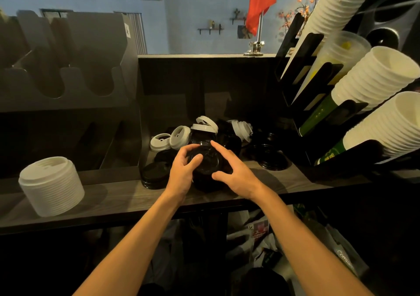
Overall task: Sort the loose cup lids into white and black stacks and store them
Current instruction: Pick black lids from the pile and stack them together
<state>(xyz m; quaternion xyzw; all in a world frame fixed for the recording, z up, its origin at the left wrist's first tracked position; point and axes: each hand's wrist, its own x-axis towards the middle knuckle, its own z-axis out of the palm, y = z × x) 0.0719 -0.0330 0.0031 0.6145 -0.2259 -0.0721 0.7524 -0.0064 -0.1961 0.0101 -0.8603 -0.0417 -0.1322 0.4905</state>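
Gripping the black lid stack (205, 162) from both sides: left hand (184, 172) has fingers curled round it, right hand (234, 173) has its thumb on the side and index finger stretched over the top. Loose lid pile (204, 125) sits just behind. Shorter black stack (154, 175) stands just left. White lid stack (51, 185) stands well left on the tabletop (118, 197).

Upright white lid stack (51, 185) at left; black stack (208, 160) amid loose mixed lids (204, 125).

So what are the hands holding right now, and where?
A stack of black lids, left hand curled round its left side, right hand gripping its right side.
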